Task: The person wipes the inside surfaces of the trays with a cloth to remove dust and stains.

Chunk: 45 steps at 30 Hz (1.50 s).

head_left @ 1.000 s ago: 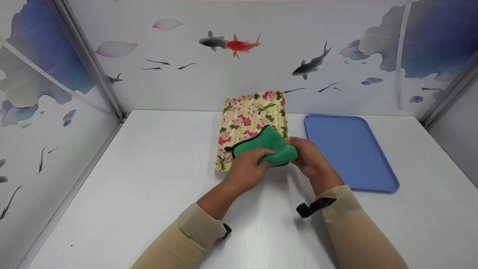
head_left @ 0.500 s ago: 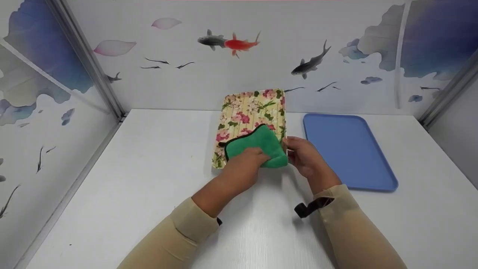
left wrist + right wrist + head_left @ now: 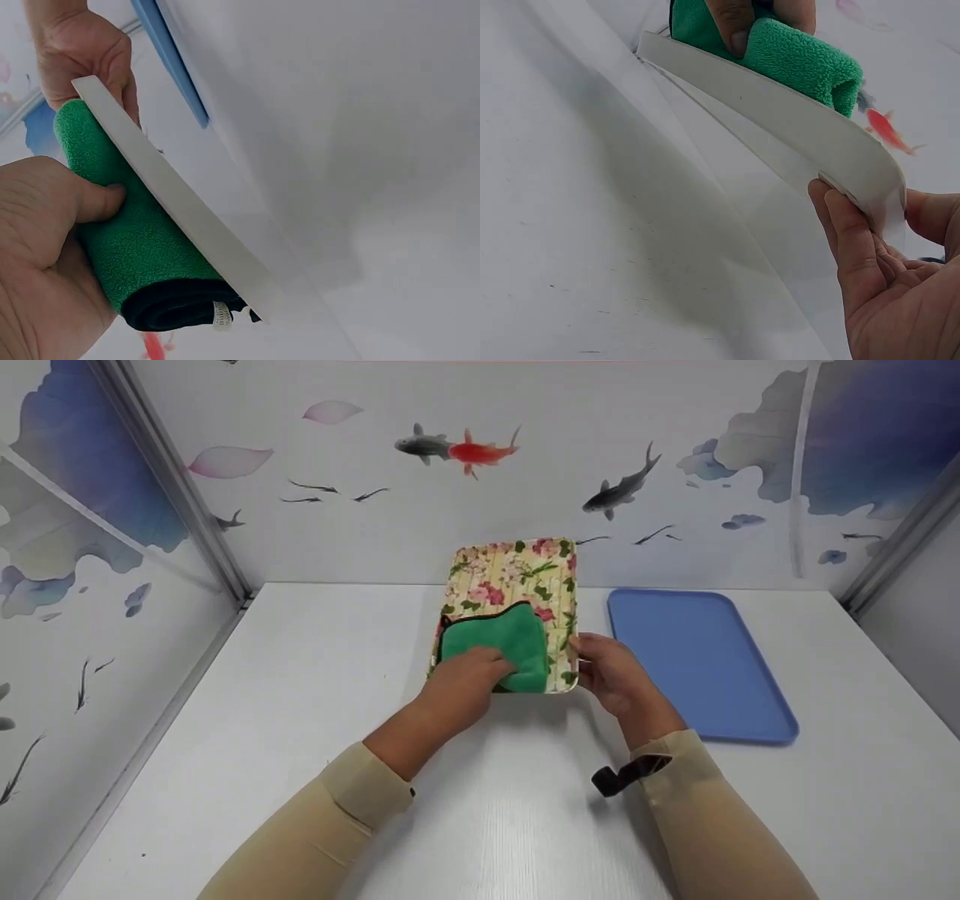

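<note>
A tray with a pink-flower pattern stands tilted above the table, its patterned face toward me. My right hand grips its right edge, thumb on the front and fingers behind, as the right wrist view shows. Against the lower part of the tray lies a folded green cleaning cloth with black edging. My left hand holds this cloth to the patterned face. From the left wrist view, the thumb presses into the green pile, and a white tag hangs from the dark rolled end.
A plain blue tray lies flat on the white table, right of the patterned tray. Behind stands a white wall painted with fish and petals. Metal frame posts rise at the corners.
My left hand has slid the green cloth leftward across the patterned tray, baring its lower right corner. My right hand keeps its hold on the tray's edge, nearly still.
</note>
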Each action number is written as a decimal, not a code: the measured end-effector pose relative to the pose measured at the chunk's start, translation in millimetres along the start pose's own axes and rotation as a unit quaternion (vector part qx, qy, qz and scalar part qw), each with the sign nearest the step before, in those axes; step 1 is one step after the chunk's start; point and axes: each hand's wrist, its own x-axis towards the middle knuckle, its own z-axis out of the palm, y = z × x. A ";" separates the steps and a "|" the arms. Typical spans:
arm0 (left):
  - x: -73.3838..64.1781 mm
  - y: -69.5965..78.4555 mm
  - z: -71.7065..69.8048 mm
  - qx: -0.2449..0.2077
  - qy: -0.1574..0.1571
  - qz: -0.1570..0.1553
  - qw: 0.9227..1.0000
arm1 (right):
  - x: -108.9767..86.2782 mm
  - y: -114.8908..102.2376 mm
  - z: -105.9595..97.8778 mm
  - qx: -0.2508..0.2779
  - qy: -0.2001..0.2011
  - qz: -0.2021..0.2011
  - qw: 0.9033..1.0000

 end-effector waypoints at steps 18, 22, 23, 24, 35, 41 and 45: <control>15.0 -38.9 -0.2 0.034 0.022 -0.054 0.998 | -2.7 -0.3 2.2 0.002 -0.003 -0.009 1.000; 19.7 -43.0 -0.1 0.025 0.017 -0.093 0.995 | -2.8 0.8 3.2 0.004 -0.002 -0.009 1.000; 20.9 -43.5 -0.1 0.020 0.015 -0.102 0.994 | -2.8 1.1 3.4 0.003 -0.002 -0.009 1.000; 22.1 -43.8 -0.3 0.016 0.013 -0.112 0.994 | -2.5 1.5 3.5 0.001 -0.004 -0.009 1.000; 30.0 -38.1 -5.9 -0.046 0.009 -0.200 0.979 | -1.4 1.3 5.4 0.001 -0.008 -0.011 1.000; 37.6 -34.1 -6.0 -0.139 0.027 -0.253 0.957 | -2.8 1.6 4.8 -0.009 -0.001 -0.010 1.000; 41.2 -28.0 -7.0 -0.164 0.034 -0.259 0.951 | -2.6 2.0 5.3 -0.017 0.000 -0.009 1.000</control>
